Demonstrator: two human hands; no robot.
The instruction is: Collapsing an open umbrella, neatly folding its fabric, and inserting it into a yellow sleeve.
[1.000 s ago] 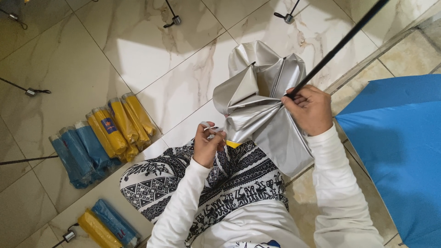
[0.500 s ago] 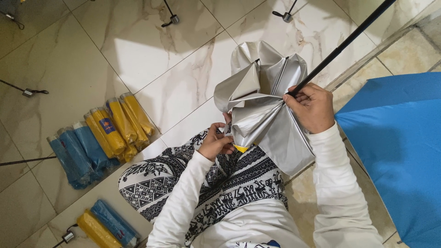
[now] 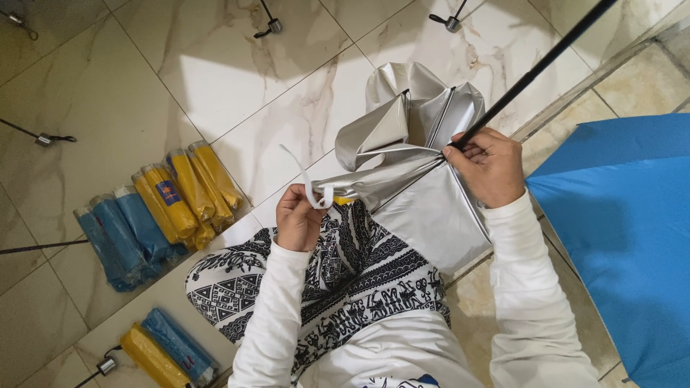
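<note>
Packages: yellow sleeved umbrellas and blue sleeved umbrellas lie bundled at left of frame on the marble floor; one yellow sleeve bears a small blue label.
Lower left: another yellow-and-blue pair, partly cut off.
Silver umbrella: centre of frame, canopy half-folded.
Shaft: black, runs diagonally to upper right, tip cut off.
Left hand: grip pinching the white strap.
Right hand: grip closed round the shaft.
Right edge: open blue umbrella, cut off.

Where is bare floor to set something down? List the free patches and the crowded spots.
Free: the marble floor between the yellow folded umbrellas and the silver umbrella canopy; also the top left tiles. Crowded: the blue folded umbrellas at left, the open blue umbrella at right, and the lap under both hands.
</note>
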